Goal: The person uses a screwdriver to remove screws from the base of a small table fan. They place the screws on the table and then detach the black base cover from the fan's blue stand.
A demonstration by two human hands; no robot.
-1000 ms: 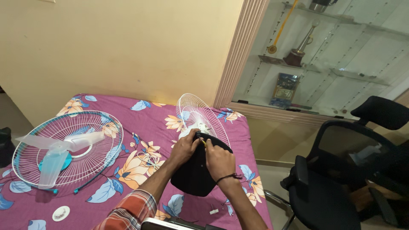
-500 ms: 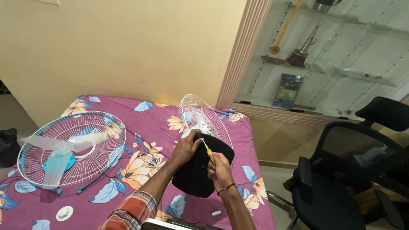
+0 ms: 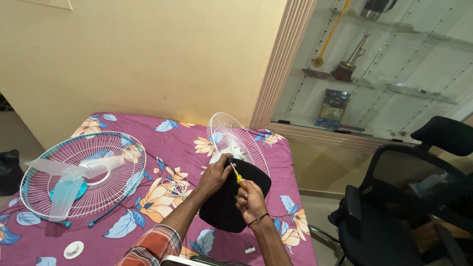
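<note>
So you're at the screw stage: your right hand (image 3: pixel 250 198) is clenched round a yellow screwdriver (image 3: pixel 238 178), tip at the top of the black fan base (image 3: pixel 231 207) near the bed's (image 3: pixel 162 135) right edge, while your left hand (image 3: pixel 215 173) grips the base top to steady it. Next you'd want the tip seated square, I'd guess. A white grille (image 3: pixel 235 143) stands right behind, the blade and guard (image 3: pixel 81 175) lie toward the left edge, and a loose cord (image 3: pixel 173 187) sits beside your left arm.

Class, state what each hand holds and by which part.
Right hand holds the yellow-handled screwdriver by its handle; left hand grips the top edge of the black oval fan base.
</note>
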